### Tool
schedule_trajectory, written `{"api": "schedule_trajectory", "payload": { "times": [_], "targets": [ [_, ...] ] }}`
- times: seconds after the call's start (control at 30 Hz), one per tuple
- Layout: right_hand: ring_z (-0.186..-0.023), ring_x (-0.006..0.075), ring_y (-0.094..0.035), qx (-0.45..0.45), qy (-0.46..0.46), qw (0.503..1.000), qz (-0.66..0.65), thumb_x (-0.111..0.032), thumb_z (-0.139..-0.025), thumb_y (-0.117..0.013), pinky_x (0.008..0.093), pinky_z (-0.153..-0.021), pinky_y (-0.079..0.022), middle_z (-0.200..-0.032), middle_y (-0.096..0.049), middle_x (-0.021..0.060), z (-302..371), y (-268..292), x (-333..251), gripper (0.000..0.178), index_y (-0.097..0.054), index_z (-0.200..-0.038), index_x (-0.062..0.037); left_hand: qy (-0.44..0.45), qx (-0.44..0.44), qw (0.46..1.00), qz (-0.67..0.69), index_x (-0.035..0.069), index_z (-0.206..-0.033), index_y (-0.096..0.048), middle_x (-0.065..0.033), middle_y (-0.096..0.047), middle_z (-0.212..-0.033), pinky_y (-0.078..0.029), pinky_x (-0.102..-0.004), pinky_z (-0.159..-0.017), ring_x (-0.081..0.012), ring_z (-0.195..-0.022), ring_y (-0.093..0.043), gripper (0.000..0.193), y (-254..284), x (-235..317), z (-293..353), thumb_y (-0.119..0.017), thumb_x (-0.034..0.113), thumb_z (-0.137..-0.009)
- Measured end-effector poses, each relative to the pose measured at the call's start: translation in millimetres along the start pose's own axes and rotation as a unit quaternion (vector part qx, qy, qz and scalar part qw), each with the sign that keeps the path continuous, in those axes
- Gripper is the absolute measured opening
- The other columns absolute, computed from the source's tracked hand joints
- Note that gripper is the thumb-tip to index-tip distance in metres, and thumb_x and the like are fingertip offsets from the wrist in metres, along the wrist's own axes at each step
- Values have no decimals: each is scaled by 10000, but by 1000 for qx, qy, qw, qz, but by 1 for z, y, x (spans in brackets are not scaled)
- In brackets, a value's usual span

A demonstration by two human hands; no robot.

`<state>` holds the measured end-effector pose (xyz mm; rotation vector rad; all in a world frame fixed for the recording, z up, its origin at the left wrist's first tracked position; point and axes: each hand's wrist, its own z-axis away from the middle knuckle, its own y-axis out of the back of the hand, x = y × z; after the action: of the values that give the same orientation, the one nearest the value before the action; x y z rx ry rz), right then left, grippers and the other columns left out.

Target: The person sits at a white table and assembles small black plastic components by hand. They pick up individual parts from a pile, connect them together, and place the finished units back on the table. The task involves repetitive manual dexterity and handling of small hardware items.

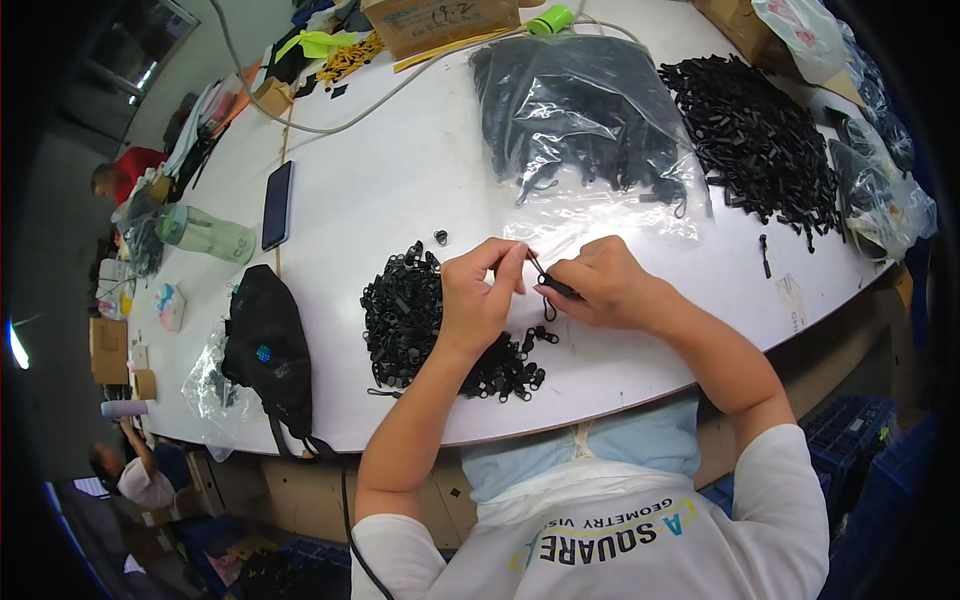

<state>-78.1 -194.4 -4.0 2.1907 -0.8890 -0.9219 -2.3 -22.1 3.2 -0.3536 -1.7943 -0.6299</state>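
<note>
Above the white table [380,200], both hands come together on a small black cord zipper pull [563,288]. My left hand [478,295] is closed, thumb and forefinger pinching the pull's thin cord at its upper left. The dark body of the pull is gripped by my right hand [612,285], also closed, and a cord loop hangs below its fingers. Under and beside my left wrist spreads a heap of black zipper sliders [400,320]. One loose slider [441,237] lies just beyond the heap. My fingers partly hide the pull, so I cannot tell whether a slider is on it.
Beyond my hands lies a clear plastic bag [590,110] of black corded pieces. A large heap of black pulls [755,140] covers the far right, with one stray pull [765,257] nearer. At left are a phone [277,205], a green bottle [207,234] and a black pouch [268,350].
</note>
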Motion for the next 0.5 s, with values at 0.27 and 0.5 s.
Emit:
{"api": "schedule_trajectory", "payload": {
  "times": [0.27, 0.5],
  "targets": [
    [-383, 265, -497, -13, -70, 989, -127, -147, -832, -653, 352, -404, -374, -453, -491, 70, -2, -1, -4, 125, -578, -811, -49, -23, -37, 985, 168, -27, -1001, -664, -64, -641, -748, -477, -235, -636, -95, -707, -603, 147, -4, -7, 0, -602, 50, -892],
    [-413, 284, -531, -14, -100, 993, -69, -149, -841, -626, 370, -435, -408, -488, -535, 86, -1, -3, -8, 125, -568, -834, -38, -231, -19, 953, -195, 2, -930, -668, -110, -621, -694, -481, -286, -560, -222, -614, -613, 165, -1, -5, -3, -649, -19, -767]
  ]
}}
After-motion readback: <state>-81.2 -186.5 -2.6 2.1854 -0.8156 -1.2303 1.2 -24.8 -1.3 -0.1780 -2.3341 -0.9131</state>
